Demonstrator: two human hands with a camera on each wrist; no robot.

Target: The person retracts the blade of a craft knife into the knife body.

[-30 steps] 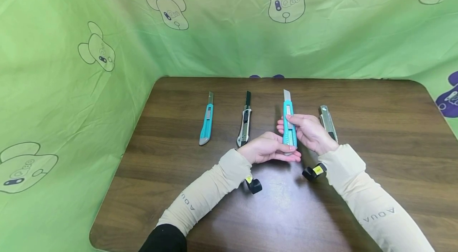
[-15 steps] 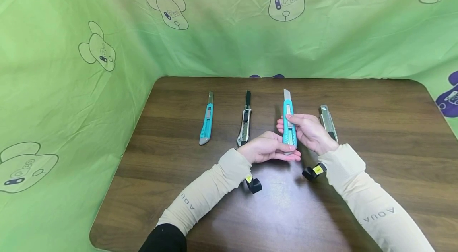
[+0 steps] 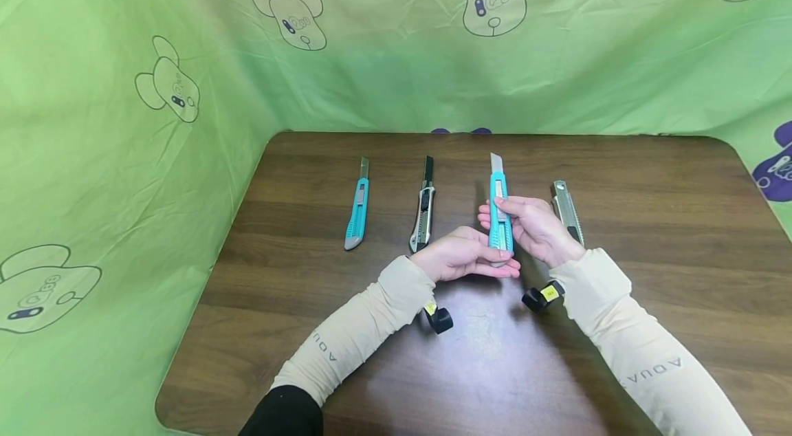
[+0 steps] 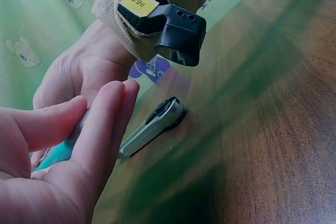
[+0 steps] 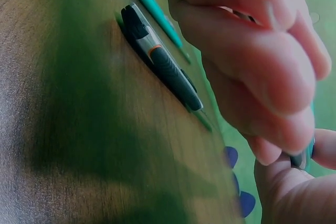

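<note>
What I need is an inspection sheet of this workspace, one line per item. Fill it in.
Surface: brown wood-grain table, light glare near the person.
Job's things: turquoise cutter, held, its pale blade end pointing away from the person.
Other tools: grey-ended cutter and black-and-silver cutter lie to its left; metal cutter lies to its right, partly hidden by the right arm.
Clutter: nothing seen.
Left hand: pinches the held cutter's near end.
Right hand: grips its middle, thumb on top.
Cables: nothing seen.
Surroundings: green sheet printed with animal heads, behind and beside the table.
</note>
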